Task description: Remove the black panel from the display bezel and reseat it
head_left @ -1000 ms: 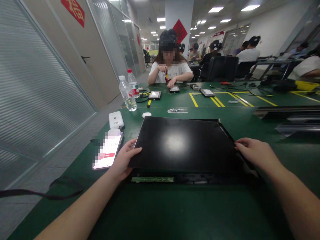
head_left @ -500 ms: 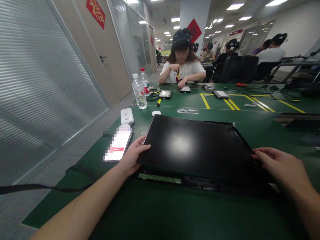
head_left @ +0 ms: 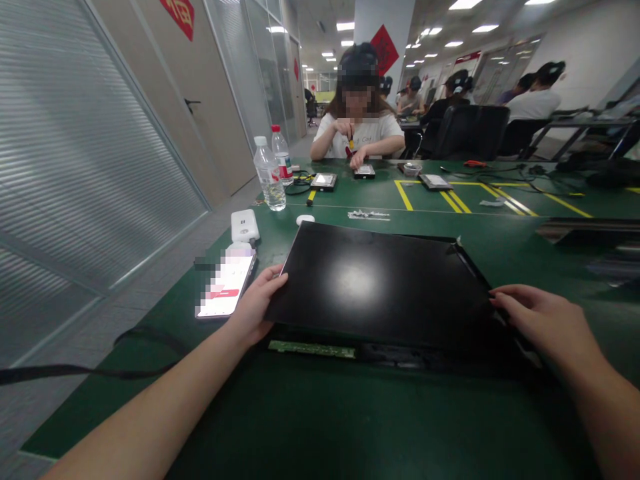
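A large black flat panel (head_left: 375, 280) lies on the green table (head_left: 350, 413), its near edge lifted a little over a black frame (head_left: 400, 357) with a green circuit strip (head_left: 313, 348). My left hand (head_left: 255, 307) grips the panel's left near corner, thumb on top. My right hand (head_left: 543, 320) holds the panel's right edge, fingers curled along it.
A lit phone (head_left: 226, 291) and a white power bank (head_left: 245, 225) lie left of the panel. Two water bottles (head_left: 270, 175) stand further back. A person across the table works on a hard drive (head_left: 365, 171); other drives (head_left: 324, 181) and cables lie there.
The view has shifted slightly. Both hands stay on the panel's sides; the panel sits about as before.
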Demonstrator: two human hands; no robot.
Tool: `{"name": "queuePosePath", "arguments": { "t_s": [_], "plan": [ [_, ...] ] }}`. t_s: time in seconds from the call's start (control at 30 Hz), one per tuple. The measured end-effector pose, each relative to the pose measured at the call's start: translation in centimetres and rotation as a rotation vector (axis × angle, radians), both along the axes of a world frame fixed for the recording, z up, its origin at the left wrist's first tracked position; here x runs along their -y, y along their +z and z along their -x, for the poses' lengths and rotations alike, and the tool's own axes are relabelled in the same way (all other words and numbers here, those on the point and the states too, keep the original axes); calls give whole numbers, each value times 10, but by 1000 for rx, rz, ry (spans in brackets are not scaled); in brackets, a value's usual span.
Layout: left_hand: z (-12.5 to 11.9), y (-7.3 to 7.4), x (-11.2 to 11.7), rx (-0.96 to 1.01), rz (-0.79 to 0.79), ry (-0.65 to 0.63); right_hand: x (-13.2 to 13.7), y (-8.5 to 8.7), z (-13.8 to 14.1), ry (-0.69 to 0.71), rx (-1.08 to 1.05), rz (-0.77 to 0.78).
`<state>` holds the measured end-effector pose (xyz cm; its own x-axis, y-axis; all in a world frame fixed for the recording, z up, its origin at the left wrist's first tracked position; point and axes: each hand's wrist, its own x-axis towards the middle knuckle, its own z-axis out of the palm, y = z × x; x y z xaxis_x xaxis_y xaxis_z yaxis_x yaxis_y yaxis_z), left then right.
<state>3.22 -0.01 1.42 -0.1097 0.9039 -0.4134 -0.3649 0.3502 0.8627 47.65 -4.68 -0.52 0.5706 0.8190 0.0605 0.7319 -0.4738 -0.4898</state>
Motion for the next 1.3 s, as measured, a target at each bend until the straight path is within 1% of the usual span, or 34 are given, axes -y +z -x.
{"name": "queuePosePath", "arguments": {
  "t_s": [0.2, 0.47, 0.7, 1.1, 1.3],
  "plan": [
    [0, 0, 0, -14, 7, -2, 1, -3, -3, -4, -16, 29],
    [5, -2, -1, -19, 19, -20, 3, 0, 2, 42, 13, -33],
    [5, -3, 0, -30, 6, -33, 5, -4, 0, 58, 8, -56],
    [6, -4, -1, -30, 1, -32, 6, -9, 0, 95, 133, -29],
    [2, 0, 1, -44, 20, -34, 6, -9, -1, 109, 158, -16]
  ]
}}
